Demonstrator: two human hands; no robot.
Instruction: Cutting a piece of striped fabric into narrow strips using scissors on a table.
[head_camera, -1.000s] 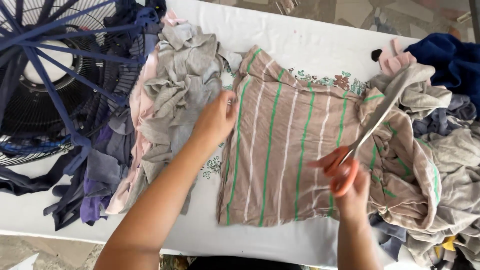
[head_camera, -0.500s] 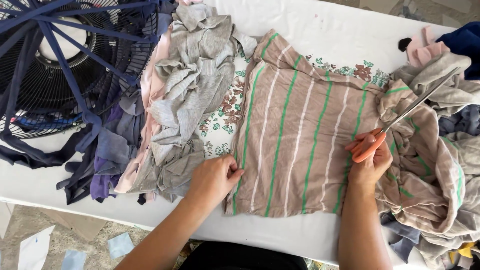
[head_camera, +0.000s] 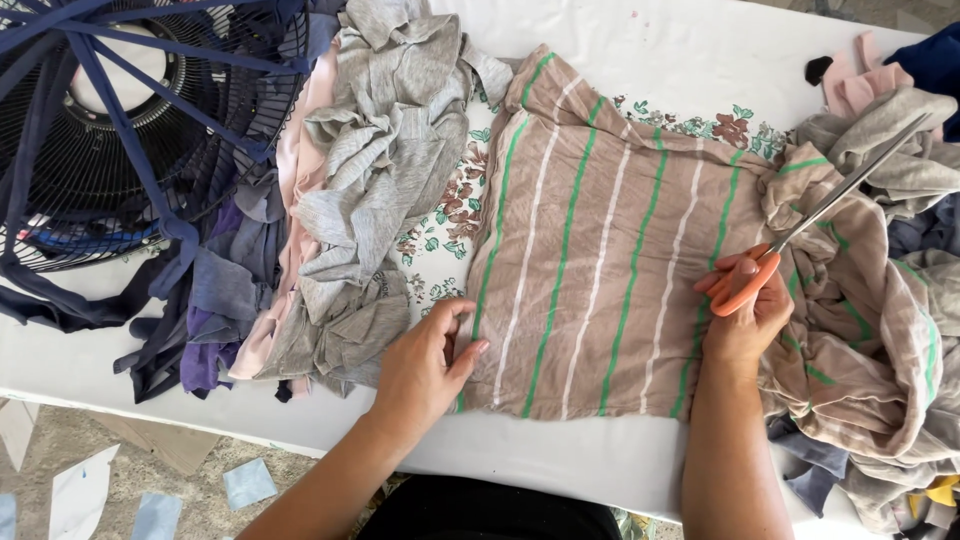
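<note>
A tan cloth with green and white stripes (head_camera: 600, 250) lies spread flat on the white table (head_camera: 560, 460). My left hand (head_camera: 425, 365) pinches the cloth's near left corner at its edge. My right hand (head_camera: 745, 320) rests on the cloth's right side and grips scissors with orange handles (head_camera: 790, 240); the long blades point up and to the right, over the bunched part of the cloth.
A heap of grey, pink and purple cloth scraps (head_camera: 340, 200) lies left of the striped cloth. A dark fan with blue strips over its grille (head_camera: 110, 150) stands at the far left. More crumpled fabric (head_camera: 900, 300) is piled at the right. Paper scraps (head_camera: 245, 482) lie on the floor.
My left hand slid from the cloth's upper left edge down to its near left corner. The right hand with the scissors shifted right and settled on the cloth.
</note>
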